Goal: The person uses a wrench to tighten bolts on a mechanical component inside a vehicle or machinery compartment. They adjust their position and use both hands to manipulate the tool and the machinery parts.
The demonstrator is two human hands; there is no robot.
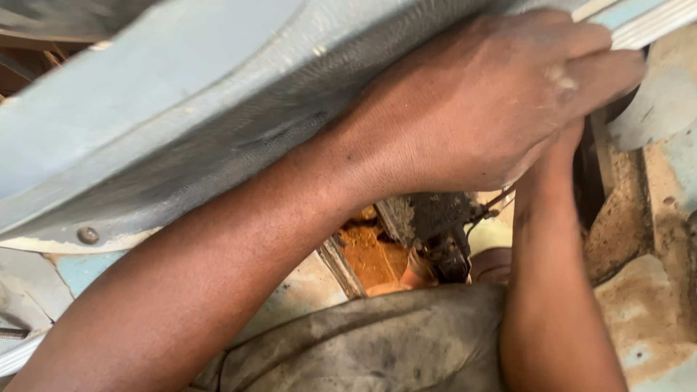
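Blue-grey painted metal, worn and dusty, fills the upper left of the frame: a long panel (181, 123) whose long axis runs diagonally from lower left to upper right. The left hand (494, 101) lies across its lower edge at upper right, fingers curled together and pressed down over the rim. The right hand is hidden behind it; only the right forearm (552, 290) rises from the bottom right, so whether that hand is spread or gripping cannot be told. Both arms meet at the panel's upper-right end, the left nearer the lens. Below the wrist, a gap at centre shows rust-orange dust (370, 254) and a dark greasy mechanism (435, 232). A rivet (88, 235) marks the panel's lower-left edge. Grey cloth (363, 348) lies along the bottom, leaving little room beneath.
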